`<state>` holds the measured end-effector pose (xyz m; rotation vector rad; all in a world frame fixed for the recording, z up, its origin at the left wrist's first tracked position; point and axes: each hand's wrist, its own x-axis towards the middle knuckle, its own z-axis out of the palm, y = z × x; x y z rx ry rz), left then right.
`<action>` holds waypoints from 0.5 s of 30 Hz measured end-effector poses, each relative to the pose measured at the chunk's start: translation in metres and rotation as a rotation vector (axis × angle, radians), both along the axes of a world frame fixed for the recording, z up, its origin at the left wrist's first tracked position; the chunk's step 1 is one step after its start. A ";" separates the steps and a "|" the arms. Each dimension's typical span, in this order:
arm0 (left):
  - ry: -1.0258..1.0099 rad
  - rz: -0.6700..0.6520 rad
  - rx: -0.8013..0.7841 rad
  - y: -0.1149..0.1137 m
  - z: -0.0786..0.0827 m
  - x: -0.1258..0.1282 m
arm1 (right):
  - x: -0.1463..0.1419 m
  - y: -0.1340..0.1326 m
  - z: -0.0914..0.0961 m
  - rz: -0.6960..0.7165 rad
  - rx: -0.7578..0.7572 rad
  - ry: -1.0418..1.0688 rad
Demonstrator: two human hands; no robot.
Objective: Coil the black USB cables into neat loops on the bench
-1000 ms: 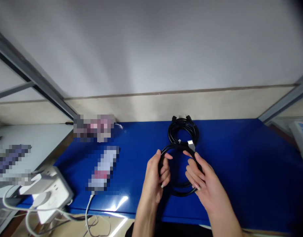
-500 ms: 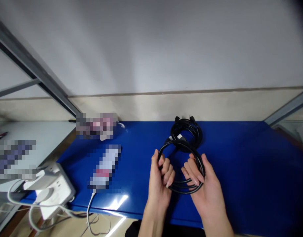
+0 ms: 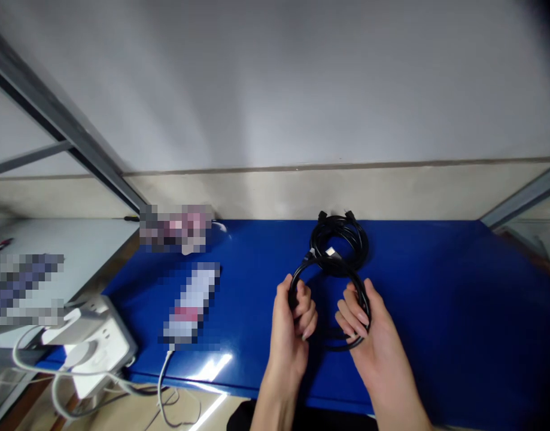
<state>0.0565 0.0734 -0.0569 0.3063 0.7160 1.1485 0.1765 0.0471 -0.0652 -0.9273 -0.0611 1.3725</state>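
Between my two hands is a black cable (image 3: 358,281) bent into loops. My left hand (image 3: 293,320) has its fingers curled round the left side of the loops. On the right side, my right hand (image 3: 358,320) grips the same cable, thumb outside and fingers folded inward. The lower part of the loops is partly hidden behind my fingers and blurred. Just beyond lies a second coiled black cable (image 3: 361,234) with two plug ends pointing to the wall. A small white tag (image 3: 331,252) shows near where the two coils overlap in view.
The blue table (image 3: 436,299) runs back to a pale wall (image 3: 275,90). A blurred-out flat object (image 3: 191,305) with a white cord lies to the left. A white power strip (image 3: 106,344) with plugs is at the left edge. A blurred-out pinkish item (image 3: 185,227) sits at the back left.
The loops between my hands have shifted, and their lower strands look less gathered. My left hand has moved slightly to the right. The coil behind stays put.
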 end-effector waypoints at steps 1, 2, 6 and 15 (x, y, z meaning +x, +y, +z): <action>0.015 -0.017 0.003 0.000 0.000 0.000 | 0.000 0.000 0.000 -0.006 -0.008 0.002; 0.029 -0.032 0.007 0.000 0.000 0.000 | 0.000 0.000 0.000 -0.015 -0.018 -0.002; 0.073 -0.057 0.017 -0.001 -0.002 0.000 | 0.001 -0.001 0.002 -0.089 -0.106 -0.116; 0.198 -0.013 -0.005 -0.002 -0.001 0.005 | 0.000 -0.001 0.003 -0.084 -0.037 -0.227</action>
